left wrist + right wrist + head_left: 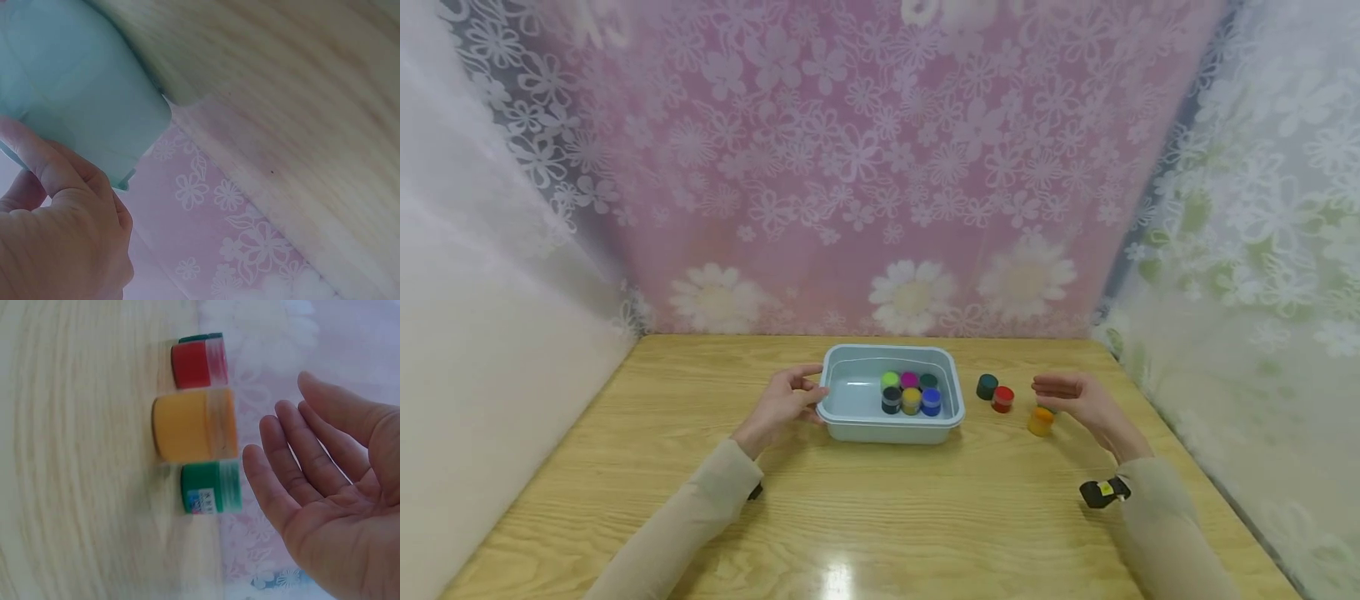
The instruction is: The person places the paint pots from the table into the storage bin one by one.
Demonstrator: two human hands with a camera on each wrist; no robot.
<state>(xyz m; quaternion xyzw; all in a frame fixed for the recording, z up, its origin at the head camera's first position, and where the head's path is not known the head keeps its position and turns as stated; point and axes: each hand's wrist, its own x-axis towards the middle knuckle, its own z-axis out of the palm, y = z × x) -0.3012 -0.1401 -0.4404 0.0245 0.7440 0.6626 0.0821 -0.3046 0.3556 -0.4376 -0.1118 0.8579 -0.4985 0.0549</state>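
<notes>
My left hand (778,407) grips the left end of a light blue plastic box (887,423), thumb at the rim. Inside, toward the right, several small paint jars sit in two rows: light green, magenta and dark green behind black (891,400), yellow (911,402) and blue (930,402). Over the table at right, my right hand (1078,407) hovers with extended fingers and holds nothing. Close under it stand an orange paint jar (1041,422) and a green one (209,487), the latter mostly hidden in the head view. A red jar (1002,400) and dark green jar (987,387) stand nearer the box.
The wooden table (880,508) ends at a pink flowered curtain (865,208) along the back. Pale curtains hang on the left and right sides. A black wrist camera (1103,492) is strapped at my right sleeve.
</notes>
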